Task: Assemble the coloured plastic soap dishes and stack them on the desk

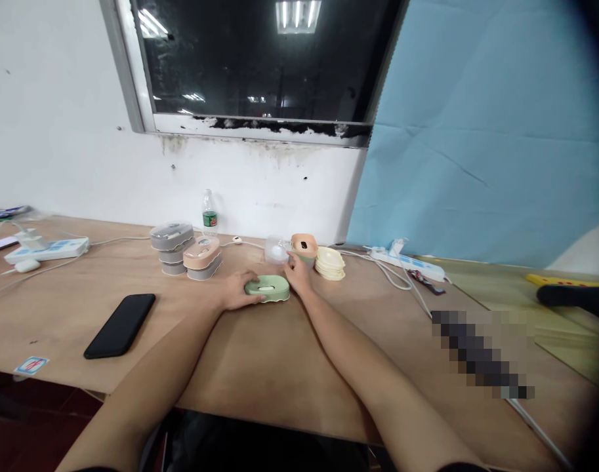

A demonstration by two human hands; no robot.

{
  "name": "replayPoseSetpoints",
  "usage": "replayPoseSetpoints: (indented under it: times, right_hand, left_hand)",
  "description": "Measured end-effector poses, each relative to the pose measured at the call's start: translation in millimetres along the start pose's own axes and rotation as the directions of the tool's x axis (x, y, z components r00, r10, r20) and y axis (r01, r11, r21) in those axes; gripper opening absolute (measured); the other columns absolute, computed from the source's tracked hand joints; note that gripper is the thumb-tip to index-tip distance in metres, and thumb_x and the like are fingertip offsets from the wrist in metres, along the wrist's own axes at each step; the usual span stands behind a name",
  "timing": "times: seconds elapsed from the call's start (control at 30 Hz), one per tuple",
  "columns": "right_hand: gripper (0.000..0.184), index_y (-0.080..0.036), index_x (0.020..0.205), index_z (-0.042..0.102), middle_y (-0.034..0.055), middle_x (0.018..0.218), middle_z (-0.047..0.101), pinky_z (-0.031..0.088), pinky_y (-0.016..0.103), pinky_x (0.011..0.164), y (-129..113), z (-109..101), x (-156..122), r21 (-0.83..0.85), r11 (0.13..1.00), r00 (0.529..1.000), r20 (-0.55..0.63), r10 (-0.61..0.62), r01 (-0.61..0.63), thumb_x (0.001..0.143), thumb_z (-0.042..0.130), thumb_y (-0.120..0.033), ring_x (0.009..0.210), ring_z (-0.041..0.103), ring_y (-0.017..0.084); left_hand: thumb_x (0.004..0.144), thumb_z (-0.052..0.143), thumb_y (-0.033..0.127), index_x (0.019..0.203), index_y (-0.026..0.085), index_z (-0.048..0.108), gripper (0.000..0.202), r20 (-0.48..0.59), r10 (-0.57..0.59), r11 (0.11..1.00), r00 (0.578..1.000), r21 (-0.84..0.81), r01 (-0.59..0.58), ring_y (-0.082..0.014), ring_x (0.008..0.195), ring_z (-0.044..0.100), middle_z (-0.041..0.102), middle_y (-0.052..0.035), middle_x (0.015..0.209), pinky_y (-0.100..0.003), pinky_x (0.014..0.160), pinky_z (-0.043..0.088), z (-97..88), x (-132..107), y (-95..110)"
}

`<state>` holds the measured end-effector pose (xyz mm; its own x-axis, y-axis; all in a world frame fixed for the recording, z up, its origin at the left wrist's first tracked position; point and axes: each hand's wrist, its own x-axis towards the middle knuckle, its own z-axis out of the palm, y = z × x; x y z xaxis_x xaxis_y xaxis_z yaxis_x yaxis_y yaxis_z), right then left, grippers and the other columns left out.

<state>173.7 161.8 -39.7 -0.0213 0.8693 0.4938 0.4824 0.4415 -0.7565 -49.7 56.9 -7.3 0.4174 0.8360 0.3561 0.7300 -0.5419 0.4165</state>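
On the wooden table, my left hand (240, 290) grips the left end of a pale green oval box (274, 288) with a slot in its top. The thumb lies at the near side and the fingers at the far side. Just beyond it, my right hand (298, 274) has its thumb and index finger at the edge of a clear plastic lid (275, 251); they appear to pinch it. Behind that hand stands an orange box (304, 244) with a dark slot, on a grey-green base. To its right is a stack of cream scalloped pieces (330, 263).
Stacked grey boxes (172, 236) and an orange-topped box (201, 252) stand left, before a plastic bottle (209, 213). A black phone (119, 326) lies nearer. Power strips (58, 250) with cables sit at both sides; a blurred dark object (481, 354) lies right.
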Motion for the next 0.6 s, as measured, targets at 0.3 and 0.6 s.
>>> replayPoseSetpoints:
  times: [0.3,0.6]
  right_hand:
    - [0.038,-0.019,0.114,0.06,0.0029,0.084,0.065,0.046,0.029,0.064,-3.1,-0.1,-4.2,-0.059,0.994,0.996,0.009,-0.091,0.091,0.079,0.05,-0.031,0.064,0.055,0.015]
    - [0.055,-0.024,0.136,0.045,0.0061,0.115,0.063,0.048,0.03,0.066,0.3,-3.1,-7.8,-0.077,0.992,0.988,0.122,-0.095,0.105,0.081,0.051,-0.029,0.053,0.047,0.009]
  left_hand:
    - [0.071,0.058,0.064,0.113,0.021,0.06,0.06,-0.005,-0.003,1.0,1.0,0.007,0.003,-0.0258,0.105,0.056,0.06,-0.0072,0.116,-0.036,0.09,0.044,1.8,-0.4,0.8]
    - [0.067,0.058,0.069,0.126,0.02,0.052,0.077,0.018,-0.054,0.999,0.998,0.004,0.053,-0.0315,0.121,0.047,0.045,-0.0125,0.136,-0.042,0.101,0.039,5.4,-2.4,-1.6]
